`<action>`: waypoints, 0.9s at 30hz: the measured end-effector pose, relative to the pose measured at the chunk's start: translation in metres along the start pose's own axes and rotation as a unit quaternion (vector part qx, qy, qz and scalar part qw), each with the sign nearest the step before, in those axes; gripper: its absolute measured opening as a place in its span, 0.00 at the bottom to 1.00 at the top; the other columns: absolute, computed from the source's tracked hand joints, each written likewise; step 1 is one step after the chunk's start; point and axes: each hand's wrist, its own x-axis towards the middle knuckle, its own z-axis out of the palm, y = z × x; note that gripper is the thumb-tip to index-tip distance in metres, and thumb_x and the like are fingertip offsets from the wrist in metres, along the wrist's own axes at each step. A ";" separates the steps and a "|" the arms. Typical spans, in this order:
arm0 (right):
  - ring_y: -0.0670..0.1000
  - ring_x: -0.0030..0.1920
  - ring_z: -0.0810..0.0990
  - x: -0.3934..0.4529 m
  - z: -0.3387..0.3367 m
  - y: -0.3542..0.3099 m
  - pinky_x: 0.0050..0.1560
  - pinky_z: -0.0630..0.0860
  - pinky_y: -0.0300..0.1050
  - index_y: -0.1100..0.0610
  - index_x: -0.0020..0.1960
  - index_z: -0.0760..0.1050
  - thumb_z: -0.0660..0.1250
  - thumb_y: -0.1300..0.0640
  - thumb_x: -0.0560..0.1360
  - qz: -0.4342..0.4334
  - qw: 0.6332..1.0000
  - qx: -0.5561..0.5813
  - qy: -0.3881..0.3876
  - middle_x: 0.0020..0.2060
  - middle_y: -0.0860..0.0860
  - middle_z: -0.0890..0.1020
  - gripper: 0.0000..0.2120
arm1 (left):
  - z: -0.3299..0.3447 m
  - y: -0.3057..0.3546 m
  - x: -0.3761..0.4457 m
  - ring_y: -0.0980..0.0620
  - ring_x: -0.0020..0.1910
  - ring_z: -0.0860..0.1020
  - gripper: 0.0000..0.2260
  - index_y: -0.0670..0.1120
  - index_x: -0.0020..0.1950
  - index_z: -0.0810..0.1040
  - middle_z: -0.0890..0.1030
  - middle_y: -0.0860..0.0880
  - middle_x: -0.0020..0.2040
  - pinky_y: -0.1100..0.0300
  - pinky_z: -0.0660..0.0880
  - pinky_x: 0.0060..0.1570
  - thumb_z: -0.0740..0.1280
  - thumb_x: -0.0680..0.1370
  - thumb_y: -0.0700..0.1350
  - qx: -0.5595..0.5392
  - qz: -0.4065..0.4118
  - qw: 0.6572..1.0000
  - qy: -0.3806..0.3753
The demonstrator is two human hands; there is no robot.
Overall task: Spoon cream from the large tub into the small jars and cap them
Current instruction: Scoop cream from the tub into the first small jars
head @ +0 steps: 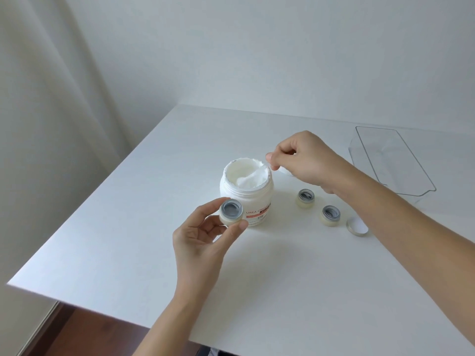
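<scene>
The large white cream tub (248, 199) stands open in the middle of the table, full of white cream. My right hand (305, 158) hovers over its right rim, pinching a small white spoon (264, 167) whose tip dips into the cream. My left hand (203, 235) holds a small open jar (231, 212) in front of the tub, its mouth facing up. Two more small open jars (305, 199) (330, 215) stand on the table to the right of the tub. A loose round cap (357, 226) lies beside them.
A clear plastic tray (393, 163) sits at the back right of the white table (128, 240). Something white (285, 171), partly hidden behind my right hand, lies past the tub. The table's left edge drops off towards a curtain and wooden floor.
</scene>
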 end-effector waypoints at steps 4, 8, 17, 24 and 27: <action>0.45 0.30 0.68 -0.001 -0.004 0.009 0.41 0.67 0.42 0.56 0.32 0.78 0.67 0.53 0.75 0.053 0.995 0.085 0.002 0.29 0.45 0.74 0.14 | 0.001 0.004 0.001 0.51 0.41 0.84 0.17 0.52 0.52 0.85 0.87 0.51 0.44 0.59 0.81 0.47 0.80 0.65 0.43 -0.021 -0.005 1.000 0.003; 0.48 0.30 0.63 -0.007 -0.010 0.011 0.33 0.65 0.40 0.60 0.36 0.79 0.67 0.54 0.76 0.069 0.985 0.159 -0.005 0.38 0.55 0.74 0.13 | 0.002 0.014 0.004 0.53 0.39 0.84 0.18 0.49 0.52 0.85 0.88 0.50 0.43 0.65 0.80 0.44 0.81 0.64 0.41 -0.031 -0.001 0.999 0.013; 0.51 0.32 0.59 -0.032 -0.010 -0.004 0.29 0.61 0.39 0.53 0.27 0.78 0.67 0.54 0.76 0.016 0.967 0.255 -0.018 0.36 0.56 0.66 0.18 | 0.005 0.029 0.015 0.55 0.37 0.85 0.14 0.46 0.47 0.84 0.88 0.48 0.41 0.67 0.79 0.39 0.80 0.63 0.39 -0.034 -0.016 0.999 0.025; 0.44 0.24 0.64 -0.052 0.003 -0.011 0.27 0.62 0.32 0.54 0.35 0.80 0.67 0.51 0.76 -0.108 0.985 0.107 0.087 0.25 0.47 0.72 0.12 | 0.008 0.035 0.014 0.54 0.37 0.85 0.14 0.50 0.44 0.85 0.88 0.48 0.40 0.68 0.79 0.38 0.81 0.61 0.42 -0.034 -0.020 0.999 0.029; 0.46 0.30 0.69 -0.058 0.007 -0.011 0.34 0.66 0.32 0.57 0.38 0.81 0.69 0.55 0.76 -0.237 0.959 0.002 0.155 0.32 0.50 0.74 0.09 | 0.007 0.037 0.015 0.54 0.38 0.86 0.15 0.49 0.45 0.85 0.88 0.48 0.41 0.68 0.79 0.39 0.81 0.61 0.41 -0.038 -0.025 0.998 0.032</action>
